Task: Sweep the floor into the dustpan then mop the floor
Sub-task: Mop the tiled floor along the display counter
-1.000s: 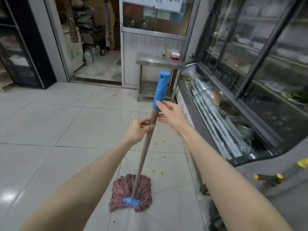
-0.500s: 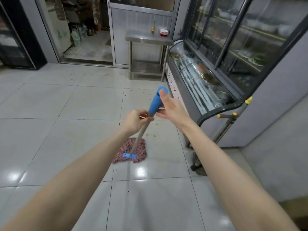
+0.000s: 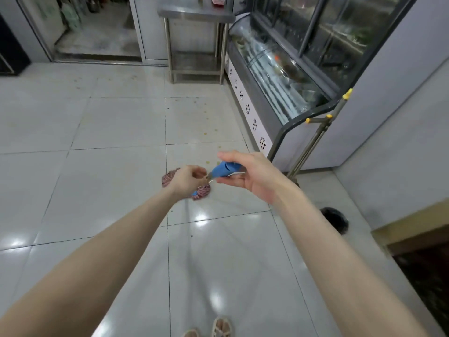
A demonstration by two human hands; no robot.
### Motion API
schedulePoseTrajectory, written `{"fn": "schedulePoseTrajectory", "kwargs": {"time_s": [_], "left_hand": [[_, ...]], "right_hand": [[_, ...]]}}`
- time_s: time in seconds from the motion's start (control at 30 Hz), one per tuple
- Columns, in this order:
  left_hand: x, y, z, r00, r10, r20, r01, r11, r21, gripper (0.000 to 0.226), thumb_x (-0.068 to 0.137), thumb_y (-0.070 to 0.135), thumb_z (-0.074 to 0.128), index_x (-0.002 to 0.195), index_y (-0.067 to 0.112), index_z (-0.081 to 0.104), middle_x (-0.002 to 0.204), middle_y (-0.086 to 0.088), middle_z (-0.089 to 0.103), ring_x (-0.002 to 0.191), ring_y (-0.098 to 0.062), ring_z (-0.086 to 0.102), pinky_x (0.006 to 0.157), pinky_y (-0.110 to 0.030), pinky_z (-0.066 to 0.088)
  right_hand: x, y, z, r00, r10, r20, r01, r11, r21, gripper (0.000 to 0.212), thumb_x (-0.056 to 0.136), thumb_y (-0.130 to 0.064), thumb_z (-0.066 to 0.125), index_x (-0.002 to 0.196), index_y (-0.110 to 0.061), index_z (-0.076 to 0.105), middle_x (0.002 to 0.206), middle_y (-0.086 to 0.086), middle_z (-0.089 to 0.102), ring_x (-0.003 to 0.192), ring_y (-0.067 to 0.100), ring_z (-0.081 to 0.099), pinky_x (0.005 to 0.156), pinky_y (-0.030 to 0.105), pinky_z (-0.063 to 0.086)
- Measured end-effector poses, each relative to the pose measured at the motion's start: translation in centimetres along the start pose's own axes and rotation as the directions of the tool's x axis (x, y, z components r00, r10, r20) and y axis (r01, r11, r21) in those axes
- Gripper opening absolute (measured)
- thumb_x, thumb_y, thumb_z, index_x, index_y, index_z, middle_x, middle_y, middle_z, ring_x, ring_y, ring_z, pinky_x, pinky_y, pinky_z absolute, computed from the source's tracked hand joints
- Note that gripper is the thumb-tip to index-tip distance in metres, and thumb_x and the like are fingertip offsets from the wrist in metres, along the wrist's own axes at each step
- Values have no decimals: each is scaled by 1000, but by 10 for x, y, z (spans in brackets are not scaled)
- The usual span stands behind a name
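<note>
Mop (image 3: 222, 171) | left hand (image 3: 188, 181) grip clamped on it | right hand (image 3: 247, 176) grip likewise

Bright, even indoor light, a bit soft overall

Ceiling lights bounce off the glossy floor (image 3: 121, 122) as white glare spots at 6 and 8 o'clock. The display case (image 3: 279, 69) glass at 1 o'clock shows reflections, the centre's slightly motion-smeared, and straight lines bow near the edges.

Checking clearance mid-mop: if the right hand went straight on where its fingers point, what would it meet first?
Probably the left hand, gripping the mop just past its blue grip; depth unclear.
</note>
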State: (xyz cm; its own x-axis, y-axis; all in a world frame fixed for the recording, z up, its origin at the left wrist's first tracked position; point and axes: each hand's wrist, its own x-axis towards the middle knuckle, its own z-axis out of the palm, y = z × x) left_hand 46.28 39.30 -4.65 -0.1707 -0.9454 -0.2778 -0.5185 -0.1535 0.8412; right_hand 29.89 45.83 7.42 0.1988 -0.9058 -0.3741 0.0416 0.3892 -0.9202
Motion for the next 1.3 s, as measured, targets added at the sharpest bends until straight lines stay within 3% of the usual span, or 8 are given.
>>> {"fn": "schedulePoseTrajectory", "kwargs": {"time_s": [0.07, 0.3, 0.4, 0.5, 0.7, 1.0, 1.13, 1.3], "left_hand": [[-15, -11, 10, 996, -93, 10, 94, 995, -36, 16, 93, 17, 58, 99, 5, 67, 84, -8, 63, 70, -17, 59, 56, -20, 49], [-48, -24, 42, 909, -334, 248, 406, 843, -354, 46, 97, 50, 38, 107, 12, 62, 96, -13, 69, 81, -23, 70, 73, -33, 57], [-57, -28, 53, 898, -304, 319, 420, 810, -409, 41, 98, 44, 41, 114, 11, 60, 103, -15, 69, 82, -23, 71, 76, -34, 57], [-71, -29, 69, 890, -289, 354, 451, 678, -580, 29, 101, 33, 42, 103, 7, 57, 86, -12, 68, 57, -15, 65, 60, -27, 56], [-74, -28, 96, 902, -313, 296, 409, 405, -818, 29, 103, 14, 36, 77, 7, 44, 57, -9, 58, 31, -11, 50, 33, -16, 39], [-15, -31, 97, 876, -434, 210, 401, 413, -818, 26, 101, 7, 36, 75, 5, 43, 68, -11, 45, 32, -14, 49, 28, -15, 34], [30, -51, 87, 850, -477, 224, 447, 428, -785, 20, 97, 2, 39, 78, 0, 47, 77, -17, 51, 63, -23, 51, 45, -29, 51], [115, -66, 58, 828, -495, 264, 484, 393, -782, 20, 99, 3, 40, 81, -4, 47, 80, -20, 55, 70, -26, 56, 67, -37, 50]], "right_hand": [[-13, 11, 3, 999, 53, 2, -53, 994, 91, 13, 83, -15, 72, 71, -10, 71, 85, 10, 57, 90, 26, 64, 93, 40, 54], [-34, 44, 12, 963, 268, -31, -255, 942, 219, 16, 84, -14, 71, 93, -2, 66, 103, 19, 61, 88, 35, 65, 80, 33, 58], [-39, 59, 11, 947, 319, -25, -310, 935, 173, 11, 84, -6, 69, 90, 3, 69, 89, 18, 68, 68, 27, 68, 68, 27, 61], [-48, 74, 9, 934, 348, -77, -334, 930, 154, 7, 83, -3, 68, 78, 1, 66, 69, 13, 66, 52, 20, 64, 49, 21, 56], [-51, 97, 0, 935, 321, -149, -303, 944, 130, 16, 84, 6, 62, 68, 2, 61, 56, 13, 62, 55, 22, 58, 39, 18, 49], [3, 99, -13, 930, 325, -175, -308, 944, 116, 14, 82, 7, 63, 69, 2, 61, 61, 14, 63, 51, 20, 61, 38, 18, 46], [46, 107, -9, 925, 335, -177, -316, 940, 129, 10, 82, 8, 63, 75, 1, 59, 66, 15, 61, 55, 21, 61, 38, 17, 45], [130, 99, -8, 909, 376, -181, -359, 926, 119, 11, 82, 9, 63, 83, -1, 58, 75, 15, 61, 62, 24, 62, 39, 19, 45]]}}
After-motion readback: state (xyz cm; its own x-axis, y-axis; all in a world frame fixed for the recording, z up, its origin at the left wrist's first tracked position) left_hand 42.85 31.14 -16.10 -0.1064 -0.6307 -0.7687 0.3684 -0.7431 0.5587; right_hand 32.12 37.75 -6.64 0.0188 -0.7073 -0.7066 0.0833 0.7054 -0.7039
